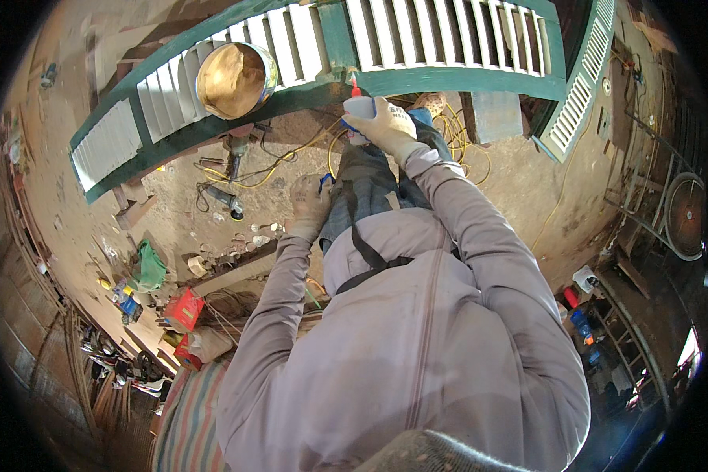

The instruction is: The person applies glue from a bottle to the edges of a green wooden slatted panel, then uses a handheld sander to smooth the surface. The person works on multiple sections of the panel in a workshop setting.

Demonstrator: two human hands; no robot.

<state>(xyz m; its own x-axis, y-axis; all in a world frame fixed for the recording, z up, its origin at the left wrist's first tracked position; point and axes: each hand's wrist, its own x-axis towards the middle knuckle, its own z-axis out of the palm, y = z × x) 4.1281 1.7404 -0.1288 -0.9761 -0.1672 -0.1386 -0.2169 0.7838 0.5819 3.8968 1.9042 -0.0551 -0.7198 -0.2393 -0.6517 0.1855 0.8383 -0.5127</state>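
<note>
My right hand (388, 126), in a pale work glove, is wrapped around a whitish squeeze bottle (360, 108). The bottle's red nozzle (355, 86) points up at the lower edge of a green frame with white slats (448, 82), close to the joint between two slatted sections. From this view I cannot tell whether the nozzle touches the wood. Lower, beside my left thigh, my gloved left hand (310, 203) is closed, with a small blue thing (325, 182) at its fingertips. What that blue thing is does not show clearly.
A round tub (269, 72) with brown contents rests on the slats. A second slatted frame (578, 102) stands at the right. Power tools (225, 200), a yellow cord (448, 134) and scraps lie on the floor. A red container (184, 310) stands at lower left, a wheel (684, 214) far right.
</note>
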